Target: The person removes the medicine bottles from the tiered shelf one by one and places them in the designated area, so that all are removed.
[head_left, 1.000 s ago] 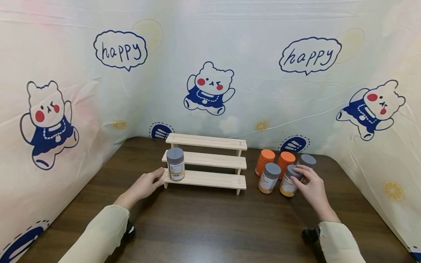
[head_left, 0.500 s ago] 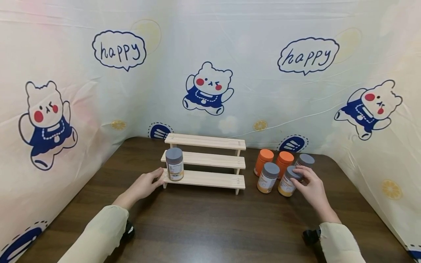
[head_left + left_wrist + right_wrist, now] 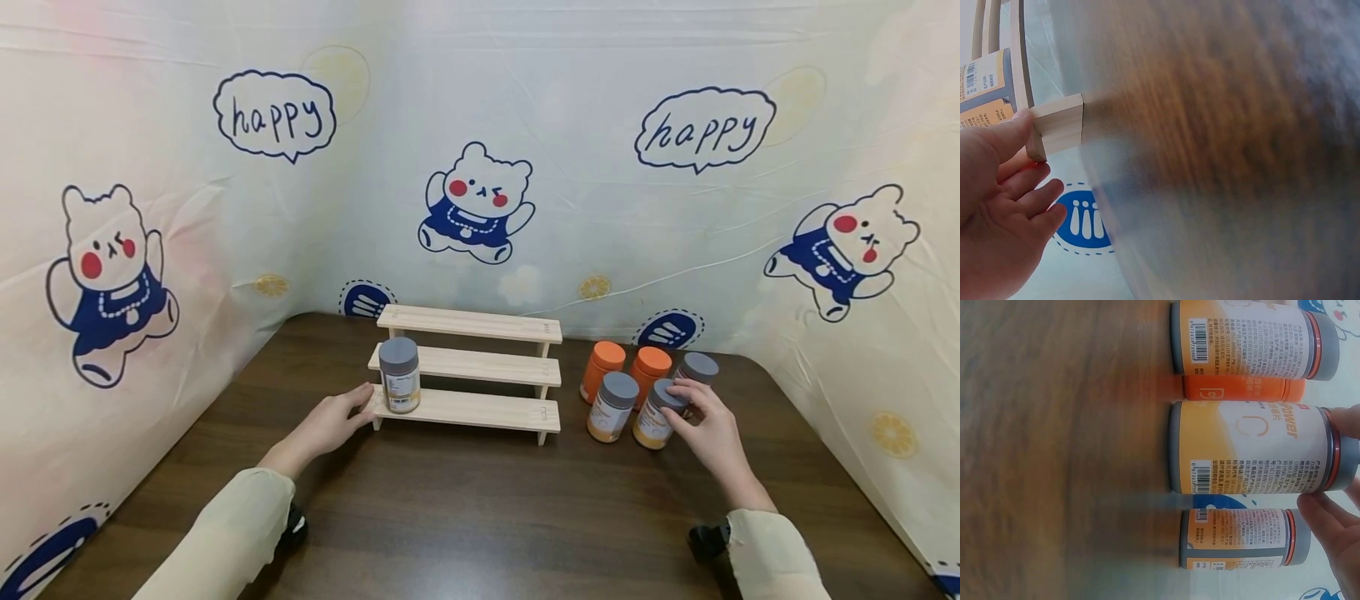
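A three-tier wooden display rack (image 3: 487, 411) stands on the table. My left hand (image 3: 318, 429) pinches the left end of its lowest board, with the thumb on top in the left wrist view. Upright on that board, at the left, is a supplement bottle (image 3: 402, 385) with a grey lid. To the right of the rack, my right hand (image 3: 708, 423) grips the lid of another grey-lidded supplement bottle (image 3: 1254, 447), thumb and fingers on opposite sides. This bottle stands upright at the front right of a group. Part of its lid is hidden behind my fingers.
Left of the gripped bottle stands a similar grey-lidded bottle (image 3: 611, 417). Two orange bottles (image 3: 602, 371) are behind them, and a further grey-lidded bottle (image 3: 699, 367) is at the back right. A printed cloth (image 3: 570, 217) encloses the dark wooden table (image 3: 495, 517).
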`<state>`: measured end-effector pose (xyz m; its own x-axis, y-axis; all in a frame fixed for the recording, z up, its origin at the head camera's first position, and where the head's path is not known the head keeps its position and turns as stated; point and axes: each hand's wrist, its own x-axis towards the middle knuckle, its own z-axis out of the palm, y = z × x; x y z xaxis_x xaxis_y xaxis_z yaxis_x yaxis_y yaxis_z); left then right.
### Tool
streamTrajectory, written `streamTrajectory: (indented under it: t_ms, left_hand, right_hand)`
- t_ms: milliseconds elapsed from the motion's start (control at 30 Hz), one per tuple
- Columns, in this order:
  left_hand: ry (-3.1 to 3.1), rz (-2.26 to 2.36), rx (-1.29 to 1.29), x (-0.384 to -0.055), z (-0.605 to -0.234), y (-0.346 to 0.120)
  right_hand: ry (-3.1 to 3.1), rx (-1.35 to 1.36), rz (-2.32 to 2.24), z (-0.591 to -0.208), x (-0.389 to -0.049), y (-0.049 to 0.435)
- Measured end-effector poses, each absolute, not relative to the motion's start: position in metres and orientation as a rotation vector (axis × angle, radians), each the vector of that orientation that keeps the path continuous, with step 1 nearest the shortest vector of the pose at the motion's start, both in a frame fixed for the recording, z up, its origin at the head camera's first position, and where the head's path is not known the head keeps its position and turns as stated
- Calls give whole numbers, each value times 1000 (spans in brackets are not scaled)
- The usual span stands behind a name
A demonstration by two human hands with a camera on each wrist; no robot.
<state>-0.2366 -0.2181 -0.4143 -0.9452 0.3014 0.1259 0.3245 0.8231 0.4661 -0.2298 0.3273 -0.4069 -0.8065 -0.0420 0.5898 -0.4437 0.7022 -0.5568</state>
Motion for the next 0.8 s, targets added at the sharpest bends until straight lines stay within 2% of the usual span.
streamTrajectory:
  t_ms: [300, 800]
  left_hand:
    - [-2949, -764, -521, -235, -413, -218]
    - [-2953, -754, -512, -236, -414, -219]
  right_hand:
    - [-2320, 353, 897, -395, -226, 324]
    - [-2336, 462, 935, -336, -231, 297]
